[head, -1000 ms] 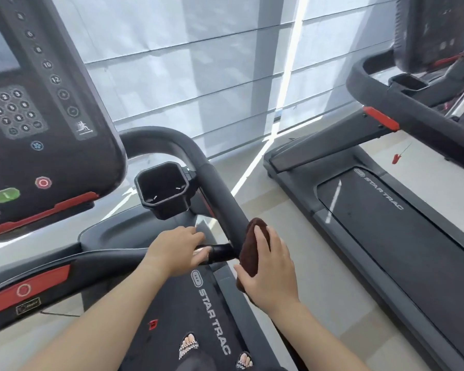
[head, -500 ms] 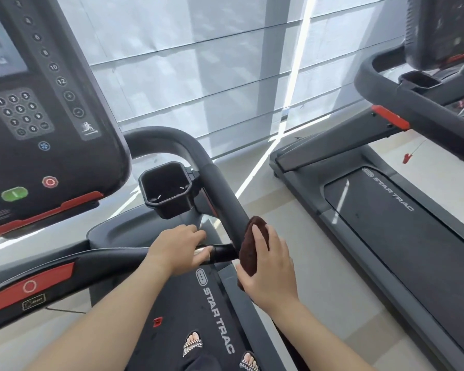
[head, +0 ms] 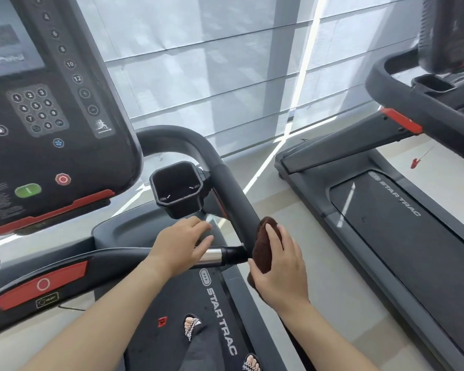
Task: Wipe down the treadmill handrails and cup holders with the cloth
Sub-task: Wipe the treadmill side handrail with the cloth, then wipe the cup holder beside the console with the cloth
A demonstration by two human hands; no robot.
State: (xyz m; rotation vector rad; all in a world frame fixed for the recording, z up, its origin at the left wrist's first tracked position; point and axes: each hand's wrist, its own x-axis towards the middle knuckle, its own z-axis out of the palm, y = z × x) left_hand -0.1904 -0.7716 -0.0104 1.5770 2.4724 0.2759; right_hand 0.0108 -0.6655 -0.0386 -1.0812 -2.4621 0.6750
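Observation:
A dark brown cloth (head: 263, 245) is pressed against the outer side of the black right handrail (head: 225, 183) by my right hand (head: 279, 266), near where the rail meets the front crossbar (head: 113, 258). My left hand (head: 180, 245) rests on that crossbar beside its silver sensor band (head: 212, 255), fingers loosely curled over it. An empty square black cup holder (head: 177, 191) hangs off the handrail just above my left hand.
The console (head: 46, 108) with keypad, green and red buttons fills the upper left. A red stop panel (head: 40, 285) sits on the crossbar at left. A second treadmill (head: 386, 215) stands to the right across a strip of floor. Window blinds are behind.
Both hands have stayed where they were on the crossbar and the rail; my left fingers have loosened a little. The view has drifted slightly, shifting everything rightward.

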